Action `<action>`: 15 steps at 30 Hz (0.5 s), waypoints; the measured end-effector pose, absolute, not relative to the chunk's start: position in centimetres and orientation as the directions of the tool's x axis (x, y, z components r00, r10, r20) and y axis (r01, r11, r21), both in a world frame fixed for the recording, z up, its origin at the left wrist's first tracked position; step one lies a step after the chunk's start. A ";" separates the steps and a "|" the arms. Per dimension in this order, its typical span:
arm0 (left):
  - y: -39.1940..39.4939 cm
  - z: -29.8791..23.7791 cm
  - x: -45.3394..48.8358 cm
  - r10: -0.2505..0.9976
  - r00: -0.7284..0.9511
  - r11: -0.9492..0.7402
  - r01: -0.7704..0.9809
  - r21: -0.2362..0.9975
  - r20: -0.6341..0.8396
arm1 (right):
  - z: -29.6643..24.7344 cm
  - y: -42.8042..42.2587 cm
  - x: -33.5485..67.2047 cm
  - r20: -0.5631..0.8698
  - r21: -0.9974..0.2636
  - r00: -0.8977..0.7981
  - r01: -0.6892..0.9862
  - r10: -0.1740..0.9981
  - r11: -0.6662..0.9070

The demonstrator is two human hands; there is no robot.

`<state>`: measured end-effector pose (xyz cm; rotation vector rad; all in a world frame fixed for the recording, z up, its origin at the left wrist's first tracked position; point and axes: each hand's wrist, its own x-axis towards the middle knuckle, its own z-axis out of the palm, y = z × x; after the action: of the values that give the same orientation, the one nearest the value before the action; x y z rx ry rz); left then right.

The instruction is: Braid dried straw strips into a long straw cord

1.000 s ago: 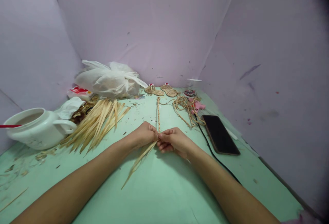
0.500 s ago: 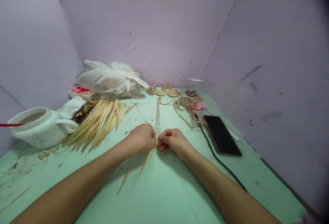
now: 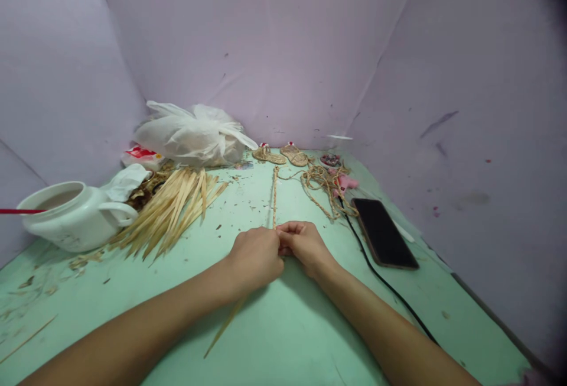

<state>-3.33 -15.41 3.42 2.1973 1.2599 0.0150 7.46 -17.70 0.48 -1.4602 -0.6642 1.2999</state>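
A thin braided straw cord (image 3: 274, 197) runs straight away from me across the table. At its near end my right hand (image 3: 305, 247) is closed, thumb and finger pinched on the braid. My left hand (image 3: 257, 259) is curled shut beside it, touching the right fingertips and covering most of the loose straw. From beneath the left hand a pale straw strand (image 3: 224, 327) trails toward me. What lies inside the left fingers is mostly hidden.
Left: a white handled pot (image 3: 73, 229), a bundle of flat straw strips (image 3: 175, 211) and a white plastic bag (image 3: 190, 135). At the back sit small woven sandals (image 3: 293, 154). Right: a tangle of straw cord (image 3: 321, 185), a phone (image 3: 385, 233) and a black cable (image 3: 376, 273).
My left hand has moved right and toward me, now overlapping the near end of the braid. The right hand stays nearly in place. Fewer loose strands show below the hands.
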 end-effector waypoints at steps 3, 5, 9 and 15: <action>-15.2 3.8 -3.5 0.770 0.601 -0.501 0.777 0.382 -0.213 | 0.6 -17.6 7.7 -0.364 -0.925 0.244 -0.207 0.899 -0.318; -14.7 4.3 -3.9 0.739 0.635 -0.525 0.752 0.399 -0.224 | 0.8 -17.6 7.9 -0.367 -0.926 0.234 -0.187 0.901 -0.328; -12.6 6.1 -5.1 0.769 0.576 -0.335 0.734 0.591 -0.279 | 1.1 -17.6 8.5 -0.381 -0.919 0.167 -0.179 0.909 -0.352; -11.3 5.6 -4.6 0.715 0.482 0.245 0.505 0.828 -0.506 | 1.3 -17.6 9.1 -0.429 -0.895 0.062 -0.167 0.901 -0.414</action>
<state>-4.55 -11.27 5.63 1.4045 1.1583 0.1996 9.12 -17.59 1.31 -1.4443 -0.7846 1.5095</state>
